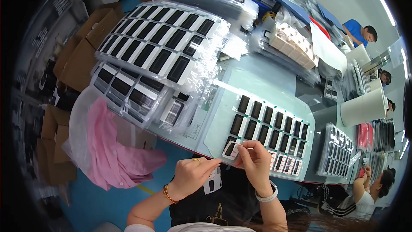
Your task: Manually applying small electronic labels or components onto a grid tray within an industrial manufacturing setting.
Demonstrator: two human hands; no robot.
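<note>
A sheet of dark rectangular panels in rows [268, 124] lies on the glass-like mat at the table's near edge. At its near left corner sits a white-framed piece with red marks [231, 149], slightly tilted. My right hand [254, 163] pinches that piece at its right edge. Similar red-marked pieces [281, 163] cover the near row to the right of my hand. My left hand [193, 176] is closed just left of the corner, fingertips pressed together; what they hold is too small to tell. Below it, over my lap, is a white card with dark windows [212, 182].
Stacked plastic-wrapped panel sheets [159, 38] rise at the left. A pink garment [116, 150] hangs beside the table. Beige trays [294, 45] lie at the back, and a white roll [364, 106] stands right. Another panel sheet [337, 150] lies near a co-worker [371, 189].
</note>
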